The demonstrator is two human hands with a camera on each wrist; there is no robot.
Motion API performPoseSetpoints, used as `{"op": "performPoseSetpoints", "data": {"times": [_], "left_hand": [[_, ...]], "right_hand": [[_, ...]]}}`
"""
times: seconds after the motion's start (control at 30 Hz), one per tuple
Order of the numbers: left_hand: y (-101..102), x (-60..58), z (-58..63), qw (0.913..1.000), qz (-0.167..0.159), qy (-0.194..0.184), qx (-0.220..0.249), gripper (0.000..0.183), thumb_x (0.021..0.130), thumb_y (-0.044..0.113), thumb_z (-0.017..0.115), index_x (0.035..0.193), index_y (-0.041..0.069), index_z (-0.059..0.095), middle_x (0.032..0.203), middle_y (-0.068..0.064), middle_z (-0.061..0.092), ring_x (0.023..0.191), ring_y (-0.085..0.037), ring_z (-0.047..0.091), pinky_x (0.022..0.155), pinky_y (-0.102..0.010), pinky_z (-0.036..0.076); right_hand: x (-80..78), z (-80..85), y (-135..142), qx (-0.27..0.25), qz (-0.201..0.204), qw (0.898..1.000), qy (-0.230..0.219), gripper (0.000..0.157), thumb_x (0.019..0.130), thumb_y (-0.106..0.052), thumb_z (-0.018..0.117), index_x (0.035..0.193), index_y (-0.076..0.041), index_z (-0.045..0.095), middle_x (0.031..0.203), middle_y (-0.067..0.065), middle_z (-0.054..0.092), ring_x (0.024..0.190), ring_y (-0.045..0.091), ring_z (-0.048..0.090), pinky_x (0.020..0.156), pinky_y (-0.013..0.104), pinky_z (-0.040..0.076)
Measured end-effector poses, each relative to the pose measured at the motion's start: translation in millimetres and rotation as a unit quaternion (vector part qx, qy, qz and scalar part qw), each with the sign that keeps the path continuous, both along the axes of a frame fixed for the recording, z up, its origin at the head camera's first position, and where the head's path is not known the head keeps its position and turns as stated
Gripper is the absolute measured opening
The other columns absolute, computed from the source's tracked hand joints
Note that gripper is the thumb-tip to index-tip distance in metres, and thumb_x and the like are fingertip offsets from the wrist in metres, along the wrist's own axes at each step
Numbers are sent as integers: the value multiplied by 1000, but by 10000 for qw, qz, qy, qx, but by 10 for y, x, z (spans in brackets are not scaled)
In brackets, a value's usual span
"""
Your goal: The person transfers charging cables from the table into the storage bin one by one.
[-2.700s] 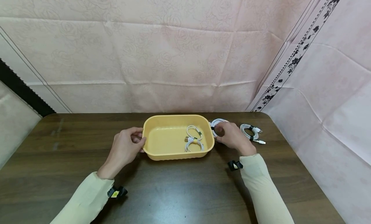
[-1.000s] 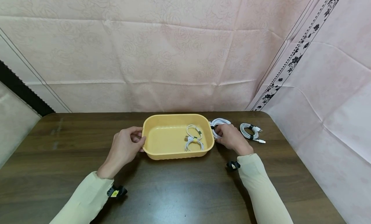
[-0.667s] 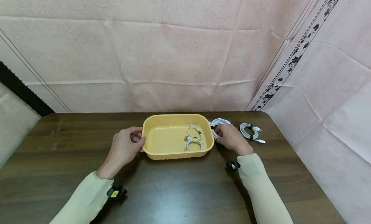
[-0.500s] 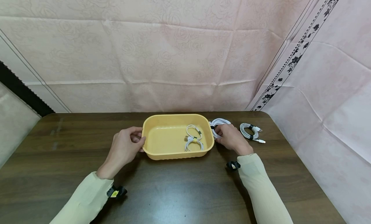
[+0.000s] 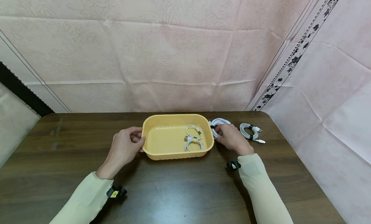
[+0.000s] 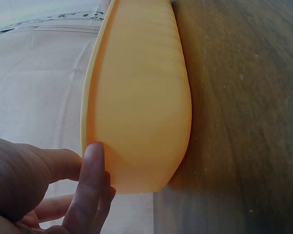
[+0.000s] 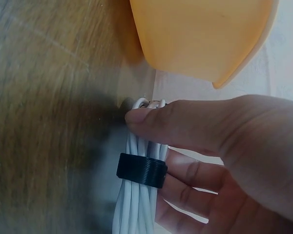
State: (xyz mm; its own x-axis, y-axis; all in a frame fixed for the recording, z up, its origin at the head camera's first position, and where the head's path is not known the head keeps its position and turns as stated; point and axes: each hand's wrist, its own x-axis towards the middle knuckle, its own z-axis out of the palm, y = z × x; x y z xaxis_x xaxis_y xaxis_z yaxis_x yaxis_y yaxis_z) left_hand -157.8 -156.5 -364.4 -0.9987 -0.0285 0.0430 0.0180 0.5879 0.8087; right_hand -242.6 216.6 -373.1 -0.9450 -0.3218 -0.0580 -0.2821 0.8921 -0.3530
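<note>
In the head view my left hand (image 5: 124,148) pinches the left end of a yellow plastic tray (image 5: 163,155) between thumb and fingers. The left wrist view shows those fingertips against the tray's outer wall (image 6: 141,92). Beyond the tray's right end, my right hand (image 5: 233,138) grips a coiled white cable (image 5: 220,121) bound with black straps. Seen from the right wrist, the thumb lies across the cable bundle (image 7: 136,204) near a black strap (image 7: 141,169), with the fingers behind it. Two smaller white cable coils, one upper (image 5: 189,128) and one lower (image 5: 189,146), lie in the tray's right half.
Another white cable coil (image 5: 246,133) with black straps and its plugs showing lies on the brown wooden table (image 5: 174,191), right of my right hand. Pale patterned cloth (image 5: 174,66) hangs behind the table and along its right side.
Compared with 2.7 seconds ago, my right hand has shifted slightly left and toward me, showing more of the coil. The left hand, tray and other cables look the same.
</note>
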Motion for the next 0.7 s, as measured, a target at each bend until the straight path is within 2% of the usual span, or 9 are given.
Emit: {"op": "performPoseSetpoints", "data": {"times": [0.7], "left_hand": [[-5, 4, 2, 10000, 6, 63, -63, 38, 96, 8, 67, 132, -4, 62, 108, -20, 69, 76, -18, 69, 58, -21, 59]], "right_hand": [[3, 6, 3, 1, -2, 9996, 268, 17, 90, -5, 72, 104, -12, 75, 97, 4, 75, 87, 18, 66, 80, 41, 57]]}}
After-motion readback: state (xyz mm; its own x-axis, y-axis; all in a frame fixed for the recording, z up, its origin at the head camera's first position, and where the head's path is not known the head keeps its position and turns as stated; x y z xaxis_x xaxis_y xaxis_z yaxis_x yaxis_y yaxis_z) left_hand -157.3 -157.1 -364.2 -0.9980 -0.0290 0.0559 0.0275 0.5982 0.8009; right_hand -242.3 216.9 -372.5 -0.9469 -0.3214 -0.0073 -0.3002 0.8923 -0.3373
